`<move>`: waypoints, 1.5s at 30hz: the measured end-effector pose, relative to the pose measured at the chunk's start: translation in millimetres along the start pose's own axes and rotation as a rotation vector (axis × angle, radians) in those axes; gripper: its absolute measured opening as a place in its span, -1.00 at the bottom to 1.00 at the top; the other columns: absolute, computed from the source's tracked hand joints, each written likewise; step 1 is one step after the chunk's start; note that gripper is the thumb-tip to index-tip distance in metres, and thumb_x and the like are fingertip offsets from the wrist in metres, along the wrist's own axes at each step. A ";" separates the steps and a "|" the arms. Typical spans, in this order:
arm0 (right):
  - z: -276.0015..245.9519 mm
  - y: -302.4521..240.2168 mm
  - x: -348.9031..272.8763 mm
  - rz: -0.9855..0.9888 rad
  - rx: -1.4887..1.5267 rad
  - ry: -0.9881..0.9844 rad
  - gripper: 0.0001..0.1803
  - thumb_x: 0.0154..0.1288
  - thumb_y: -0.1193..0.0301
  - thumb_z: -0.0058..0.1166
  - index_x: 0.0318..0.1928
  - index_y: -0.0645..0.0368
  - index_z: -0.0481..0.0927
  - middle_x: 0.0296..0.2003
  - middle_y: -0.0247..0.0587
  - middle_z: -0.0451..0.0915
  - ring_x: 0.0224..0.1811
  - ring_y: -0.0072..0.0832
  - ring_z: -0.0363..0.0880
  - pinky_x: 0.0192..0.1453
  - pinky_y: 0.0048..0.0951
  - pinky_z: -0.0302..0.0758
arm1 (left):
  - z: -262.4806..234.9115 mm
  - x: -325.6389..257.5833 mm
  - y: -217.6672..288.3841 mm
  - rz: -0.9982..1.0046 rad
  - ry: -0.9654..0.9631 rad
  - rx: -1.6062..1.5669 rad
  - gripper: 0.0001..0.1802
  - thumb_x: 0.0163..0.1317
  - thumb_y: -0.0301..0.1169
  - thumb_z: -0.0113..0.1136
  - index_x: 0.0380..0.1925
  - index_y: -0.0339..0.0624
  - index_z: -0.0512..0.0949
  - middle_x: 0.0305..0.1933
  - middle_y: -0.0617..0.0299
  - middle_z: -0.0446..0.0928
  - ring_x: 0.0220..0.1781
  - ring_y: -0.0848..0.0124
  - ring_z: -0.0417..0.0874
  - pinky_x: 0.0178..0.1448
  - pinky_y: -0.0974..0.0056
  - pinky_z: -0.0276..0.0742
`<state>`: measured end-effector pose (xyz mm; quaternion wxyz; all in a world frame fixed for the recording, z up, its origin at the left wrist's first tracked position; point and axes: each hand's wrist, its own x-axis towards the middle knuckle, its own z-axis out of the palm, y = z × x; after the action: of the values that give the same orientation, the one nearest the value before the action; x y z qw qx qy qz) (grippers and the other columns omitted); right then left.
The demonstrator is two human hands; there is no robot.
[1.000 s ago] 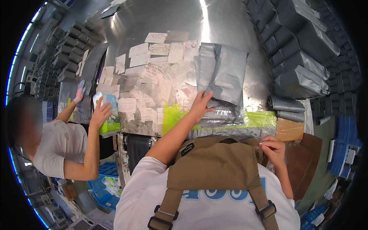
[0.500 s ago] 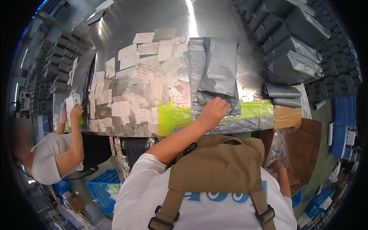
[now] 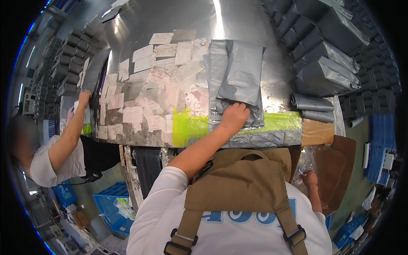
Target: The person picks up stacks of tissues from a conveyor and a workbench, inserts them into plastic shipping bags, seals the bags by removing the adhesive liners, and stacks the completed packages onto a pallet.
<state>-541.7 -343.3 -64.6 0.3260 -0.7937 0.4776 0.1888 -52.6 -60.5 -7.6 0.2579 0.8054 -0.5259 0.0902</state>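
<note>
Grey plastic mailing bags point(image 3: 238, 80) lie stacked in the upper middle of the frame on a steel table point(image 3: 272, 38), and the stack's lower edge is pressed by the left hand point(image 3: 233, 117). That hand is laid palm down with the fingers curled over the bottom corner of the stack, thumb side toward the left of the frame; whether a single bag is pinched between the fingers cannot be told. The step in hand is judged to be the taking of one bag from the pile: the next move would call for the top bag to be separated from those beneath and drawn toward the lower edge of the table, over the yellow-green tape point(image 3: 187, 126). The right hand point(image 3: 309, 178) is seen low at the right of the frame, below the table edge, beside a clear plastic sheet point(image 3: 307, 158) and a brown cardboard box point(image 3: 335, 170); its fingers appear loosely bent, but what is held cannot be told. At the far left of the frame a co-worker's hand point(image 3: 84, 97) is stretched onto the table, well apart from the bags.
</note>
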 end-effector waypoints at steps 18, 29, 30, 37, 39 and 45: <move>12.5 -397.9 77.6 -0.722 0.186 0.132 -0.69 0.19 0.18 0.27 -0.29 0.21 0.68 -0.44 -0.15 0.65 -0.49 -0.29 0.58 -0.35 -0.28 0.47 | 13.1 7.0 5.5 -0.014 0.015 0.120 -0.88 -0.03 -0.40 0.18 -0.42 -0.05 0.56 -0.39 0.29 0.50 -0.31 0.28 0.60 -0.30 0.19 0.54; 39.9 -418.2 99.8 -0.572 0.250 -0.012 -0.68 0.20 0.25 0.22 -0.57 0.21 0.62 -0.70 -0.22 0.55 -0.62 -0.41 0.50 -0.45 -0.31 0.40 | 3.1 0.6 2.1 0.051 0.044 0.061 -0.85 -0.04 -0.41 0.13 -0.40 -0.11 0.55 -0.40 0.28 0.42 -0.29 0.29 0.54 -0.31 0.21 0.48; 38.2 -420.6 97.6 -0.572 0.246 0.007 -0.69 0.20 0.23 0.19 -0.56 0.19 0.65 -0.68 -0.18 0.56 -0.59 -0.32 0.56 -0.41 -0.27 0.45 | 3.5 -1.3 2.5 0.058 0.058 0.057 -0.85 -0.04 -0.41 0.13 -0.41 -0.11 0.54 -0.41 0.28 0.41 -0.30 0.30 0.52 -0.31 0.22 0.48; 48.8 -395.8 114.5 -0.506 0.266 -0.015 -0.72 0.22 0.30 0.17 -0.54 0.21 0.66 -0.66 -0.20 0.60 -0.64 -0.44 0.49 -0.43 -0.35 0.42 | -2.8 -20.3 5.5 0.131 0.120 -0.008 -0.83 -0.07 -0.45 0.14 -0.39 -0.16 0.55 -0.45 0.31 0.37 -0.38 0.35 0.48 -0.40 0.28 0.45; 36.3 -393.2 107.3 -0.488 0.294 -0.101 -0.70 0.23 0.31 0.17 -0.56 0.24 0.64 -0.67 -0.22 0.60 -0.64 -0.49 0.48 -0.44 -0.36 0.40 | -4.0 -27.3 9.1 0.174 0.113 -0.018 -0.78 -0.08 -0.45 0.15 -0.35 -0.18 0.58 -0.45 0.31 0.38 -0.39 0.37 0.48 -0.43 0.29 0.45; 10.4 -395.5 92.5 -0.455 0.408 -0.266 -0.76 0.20 0.37 0.25 -0.49 0.30 0.61 -0.65 -0.35 0.51 -0.58 -0.68 0.37 -0.43 -0.51 0.36 | -30.6 -34.1 14.5 0.217 0.067 -0.009 -0.67 -0.01 -0.45 0.16 -0.17 -0.23 0.62 -0.44 0.30 0.39 -0.39 0.37 0.48 -0.47 0.31 0.41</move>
<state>-149.3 -263.9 4.7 0.5715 -0.7667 0.2695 0.1133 -76.4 -22.2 8.9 0.2677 0.7390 -0.6017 0.1420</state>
